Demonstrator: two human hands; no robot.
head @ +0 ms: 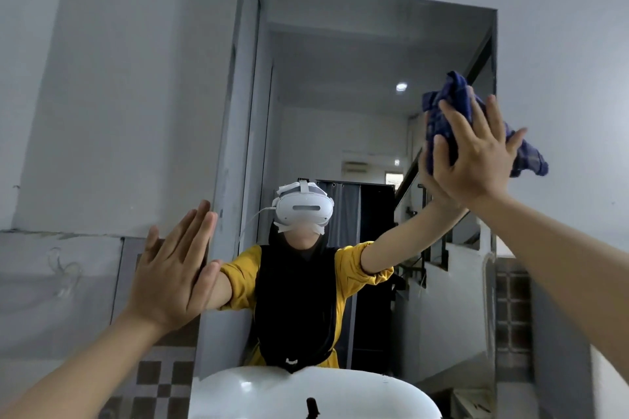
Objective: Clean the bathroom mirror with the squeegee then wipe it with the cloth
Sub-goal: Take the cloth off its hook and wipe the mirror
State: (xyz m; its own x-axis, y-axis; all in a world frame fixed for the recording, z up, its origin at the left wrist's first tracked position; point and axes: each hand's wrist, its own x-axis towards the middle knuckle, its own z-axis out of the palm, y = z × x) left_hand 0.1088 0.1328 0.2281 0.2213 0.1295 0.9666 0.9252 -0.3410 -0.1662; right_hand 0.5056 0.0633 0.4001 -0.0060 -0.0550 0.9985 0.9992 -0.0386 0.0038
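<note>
Mirror [357, 95]: tall rectangular pane on the grey wall, straight ahead above the basin; it reflects a person in a yellow top with a dark garment over it and a white headset.
Cloth [452, 105]: dark blue checked, bunched, pressed flat on the glass near the pane's upper right edge; one loose end hangs out past the edge at the right.
Right hand [476, 160]: raised high, palm toward the glass, fingers spread; its grip is pressed flat on the cloth, not curled around it.
Left hand [170, 275]: lower down, palm flat at the pane's left edge, fingers straight and close together, grip holding nothing.
Basin [306, 391]: white, rounded, below the pane, with a dark tap at its middle.
Wall tiles [160, 381]: brown-and-white check pattern, lower left.
</note>
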